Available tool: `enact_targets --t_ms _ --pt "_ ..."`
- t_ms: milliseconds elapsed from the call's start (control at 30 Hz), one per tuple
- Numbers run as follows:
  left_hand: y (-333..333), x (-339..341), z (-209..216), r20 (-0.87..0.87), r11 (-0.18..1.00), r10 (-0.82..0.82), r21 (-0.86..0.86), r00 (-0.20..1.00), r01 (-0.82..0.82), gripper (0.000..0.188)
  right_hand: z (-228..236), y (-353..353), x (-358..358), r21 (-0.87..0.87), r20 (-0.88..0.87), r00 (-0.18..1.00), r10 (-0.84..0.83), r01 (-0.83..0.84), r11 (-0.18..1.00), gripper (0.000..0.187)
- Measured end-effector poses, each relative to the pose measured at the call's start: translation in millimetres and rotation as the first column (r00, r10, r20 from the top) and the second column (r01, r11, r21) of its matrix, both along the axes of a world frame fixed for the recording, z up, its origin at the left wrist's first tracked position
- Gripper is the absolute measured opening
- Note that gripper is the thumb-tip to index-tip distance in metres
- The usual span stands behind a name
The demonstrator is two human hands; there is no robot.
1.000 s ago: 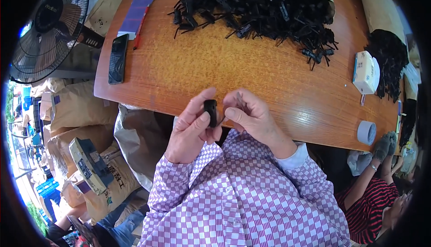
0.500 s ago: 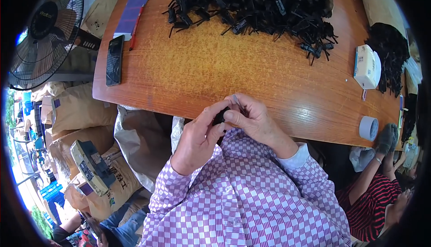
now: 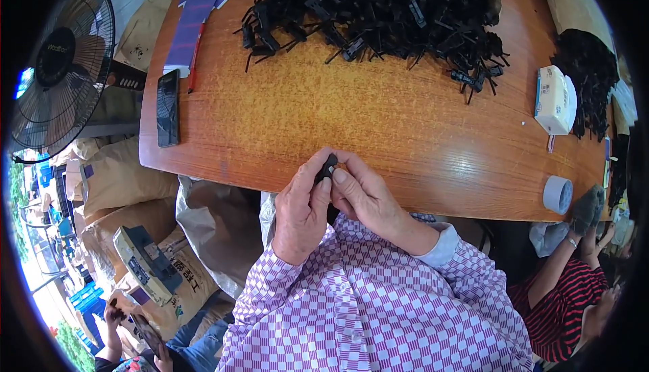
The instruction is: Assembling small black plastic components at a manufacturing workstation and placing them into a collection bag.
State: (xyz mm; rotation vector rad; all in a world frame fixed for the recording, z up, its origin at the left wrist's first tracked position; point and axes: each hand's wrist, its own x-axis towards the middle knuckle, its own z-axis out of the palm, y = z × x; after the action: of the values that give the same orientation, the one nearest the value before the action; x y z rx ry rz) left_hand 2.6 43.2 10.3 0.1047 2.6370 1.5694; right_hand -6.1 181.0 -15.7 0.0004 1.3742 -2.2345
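My left hand and my right hand meet at the near edge of the wooden table. Both pinch one small black plastic part between their fingertips. Most of the part is hidden by my fingers. A large heap of similar black plastic parts lies at the far side of the table, well beyond my hands. My sleeves are purple and white check.
A black phone and a purple booklet lie at the table's left end. A white tissue pack, a tape roll and a second black heap are right. A fan and brown sacks stand left. Another person's arm is at lower right.
My hands have shifted slightly and turned the small black part between the fingertips, which now close more tightly over it. Nothing else on the table has moved.
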Motion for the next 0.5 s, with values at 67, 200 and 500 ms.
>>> enact_targets --t_ms 67,200,500 --pt "2 -1 2 -0.003 1.0 0.005 0.003 1.0 -0.005 0.035 -3 -1 0 -0.021 -0.001 1.0 -0.012 0.012 1.0 0.033" --pt "1 0 3 -0.066 0.994 0.078 -0.073 0.995 -0.083 0.034 -9 -18 2 -0.111 0.149 0.985 -0.085 0.102 0.989 0.032" --pt "-15 1 4 -0.229 0.973 0.068 -0.201 0.971 -0.116 0.03 -12 -3 -25 0.421 -0.387 0.885 0.258 -0.079 0.903 0.035"
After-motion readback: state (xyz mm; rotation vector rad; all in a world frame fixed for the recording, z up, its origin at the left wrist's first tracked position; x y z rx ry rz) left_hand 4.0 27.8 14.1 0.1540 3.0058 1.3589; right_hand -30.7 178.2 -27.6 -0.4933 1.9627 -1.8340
